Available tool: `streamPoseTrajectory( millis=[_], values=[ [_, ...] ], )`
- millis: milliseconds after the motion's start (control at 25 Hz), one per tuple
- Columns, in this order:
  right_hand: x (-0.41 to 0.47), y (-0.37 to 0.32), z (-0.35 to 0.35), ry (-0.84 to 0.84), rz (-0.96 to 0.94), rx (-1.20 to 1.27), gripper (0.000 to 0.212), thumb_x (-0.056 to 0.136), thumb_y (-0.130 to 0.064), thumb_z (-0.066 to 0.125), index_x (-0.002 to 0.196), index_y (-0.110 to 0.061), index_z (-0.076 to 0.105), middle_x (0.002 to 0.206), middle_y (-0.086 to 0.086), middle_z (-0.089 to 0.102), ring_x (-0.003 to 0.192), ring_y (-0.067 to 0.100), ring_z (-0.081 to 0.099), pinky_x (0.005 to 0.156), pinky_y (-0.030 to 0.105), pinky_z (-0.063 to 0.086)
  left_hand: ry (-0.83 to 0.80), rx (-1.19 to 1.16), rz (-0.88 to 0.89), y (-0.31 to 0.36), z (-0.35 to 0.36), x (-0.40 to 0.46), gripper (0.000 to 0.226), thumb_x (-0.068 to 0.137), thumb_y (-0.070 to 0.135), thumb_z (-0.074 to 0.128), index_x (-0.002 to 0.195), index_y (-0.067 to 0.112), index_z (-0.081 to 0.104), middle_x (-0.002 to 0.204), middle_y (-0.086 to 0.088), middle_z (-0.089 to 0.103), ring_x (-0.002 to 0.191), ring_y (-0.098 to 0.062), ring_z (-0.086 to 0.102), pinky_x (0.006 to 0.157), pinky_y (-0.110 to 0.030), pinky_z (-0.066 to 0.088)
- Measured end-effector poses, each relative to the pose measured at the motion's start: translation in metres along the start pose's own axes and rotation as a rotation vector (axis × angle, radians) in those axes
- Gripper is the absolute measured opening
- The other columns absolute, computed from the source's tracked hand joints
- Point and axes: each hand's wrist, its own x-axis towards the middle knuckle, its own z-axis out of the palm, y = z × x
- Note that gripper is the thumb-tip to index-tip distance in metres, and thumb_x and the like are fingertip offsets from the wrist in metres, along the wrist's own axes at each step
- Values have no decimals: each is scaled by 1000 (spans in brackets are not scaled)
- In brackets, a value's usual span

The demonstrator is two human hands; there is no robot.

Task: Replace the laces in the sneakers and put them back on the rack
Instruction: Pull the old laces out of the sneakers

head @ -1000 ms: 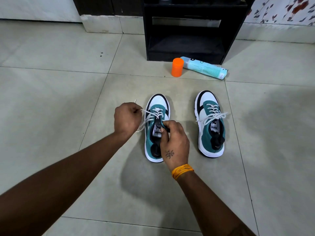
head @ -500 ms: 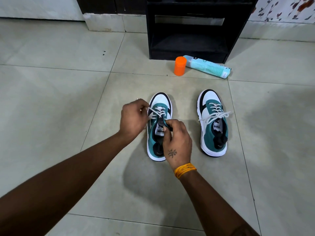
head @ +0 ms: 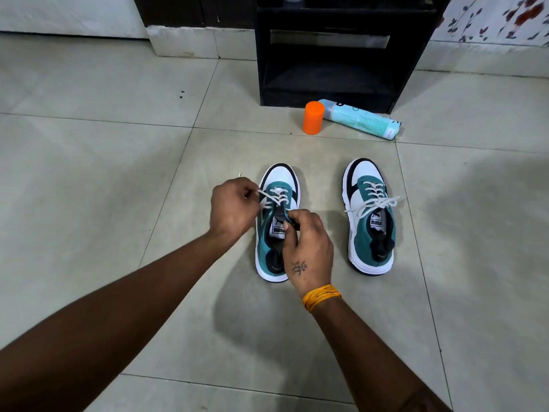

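**Hands lacing the left sneaker, right sneaker already tied**

Left hand has fingers curled, pinching a white flat lace pulled out taut to the left of the shoe; lace tip pokes out on the far side of the fist. Right hand has thumb and fingers closed on the eyelet edge beside the tongue of the teal, white and black low-top sneaker, steadying it. Whether it also holds the other lace end, cannot tell. Orange thread band on the right wrist, small dark tattoo on the back of that hand.

Step, judged: threading/tightening the lace on the left shoe, only the far eyelets crossed so far. Next move likely needs the free end fed through the next eyelet near the tongue, keeping tension even, then a bow.

Matching second sneaker stands well apart to the right, laced with a bow, on the pale grey tiled floor. Black wooden shoe rack far centre, shoes not yet on it. Orange plastic cap upright, touching a light-blue spray can lying on its side, just in front of the rack.

Writing: "PUMA" on both tongue labels, upside down to camera. Can print too small to read.
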Motion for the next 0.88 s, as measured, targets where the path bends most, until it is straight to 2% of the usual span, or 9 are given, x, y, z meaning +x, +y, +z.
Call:
streamPoseTrajectory(
  millis=[80,160,280,360,440,520,600,760,880],
  values=[
    [0,1,1,4,8,3,17,95,-15,62,111,-17,64,110,0,65,98,23,65,77,39,54,63,-326,-471,0,-5,8,20,83,3,59,76,10,75,75,-14,77,56,-24,72,68,-40,65],
    [0,2,2,4,10,7,17,95,-15,62,111,-18,64,110,0,65,97,24,65,78,40,55,62,-402,-672,-3,-9,11,14,86,0,59,83,4,73,85,-24,76,48,-23,69,61,-38,64],
    [3,3,1,-8,-13,26,12,97,-24,62,109,-20,65,106,-1,66,94,22,66,76,39,55,106,-106,-458,-2,-15,-6,28,83,11,66,111,15,63,102,-9,71,75,-21,69,73,-38,59],
    [11,4,-3,-3,-48,21,13,100,-30,59,105,-19,65,99,0,68,89,23,67,72,39,53,104,-42,-158,7,-12,-26,22,85,16,70,105,20,61,96,1,68,79,-14,64,73,-31,52],
    [27,7,-7,-22,-90,-7,18,100,-27,53,107,-17,66,95,6,73,86,31,68,70,41,53,-4,-152,-25,16,-7,-45,14,87,15,75,96,18,65,85,5,69,70,-4,62,66,-19,48],
    [45,6,-12,-125,-148,-72,27,97,-23,48,117,-18,65,99,11,75,89,38,69,72,44,55,-63,-166,26,15,-4,-55,16,84,13,80,93,16,67,85,8,70,72,-2,64,65,-11,46],
    [61,2,-15,-271,-262,-231,31,96,-20,50,125,-21,62,104,13,74,92,40,68,72,44,55,-47,-109,110,7,-3,-56,16,82,13,82,89,17,68,85,10,70,76,-6,67,69,-14,49],
    [80,-3,-16,-419,-382,-482,19,99,-23,49,115,-18,58,100,11,72,89,41,68,66,41,49,-27,-107,97,4,-3,-59,12,84,11,80,83,13,69,81,8,71,76,-5,67,67,-9,43],
    [78,4,-16,-297,-63,-269,15,99,-21,51,107,-14,62,90,14,73,83,40,66,61,36,38,-6,-172,7,7,-2,-62,12,86,9,78,80,10,68,78,6,72,73,0,66,69,-7,43]
  ],
)
